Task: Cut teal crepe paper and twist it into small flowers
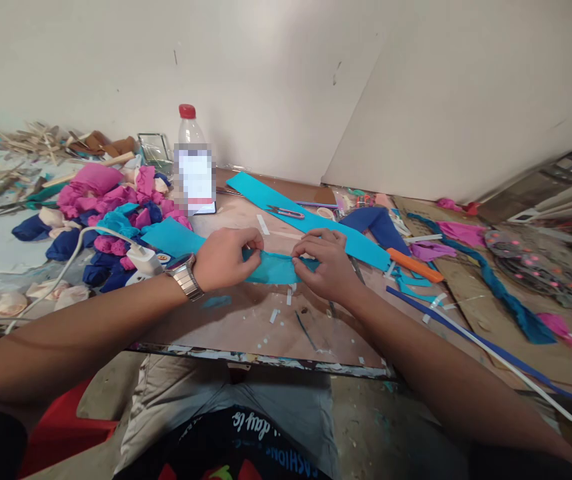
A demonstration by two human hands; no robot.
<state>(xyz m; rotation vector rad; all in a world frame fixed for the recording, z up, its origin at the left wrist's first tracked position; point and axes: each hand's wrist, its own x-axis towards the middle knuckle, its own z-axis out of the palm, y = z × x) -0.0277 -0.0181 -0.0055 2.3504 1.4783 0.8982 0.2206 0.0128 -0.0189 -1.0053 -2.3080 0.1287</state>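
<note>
A turquoise fabric strip [277, 268] stretches between my two hands, just above the tabletop. My left hand [230, 259], with a metal watch on its wrist, pinches the strip near its left part. The top edge, which looks gathered or folded, is pinched by my right hand [327, 263] further right. More turquoise material [173, 237] shows to the left of my left hand. Behind my hands lies a longer flat turquoise strip [311, 227], with thread snips [286, 212] resting on it. An orange-handled cutter [415, 265] lies to the right of my right hand.
Pink, blue and cream fabric pieces [111, 200] pile up at the left, beside a white charger [143, 260] with its cable. A phone [196, 177] leans on a red-capped bottle [187, 112]. Wood sticks [41, 141] lie far left. A white stick [511, 373] crosses the right side.
</note>
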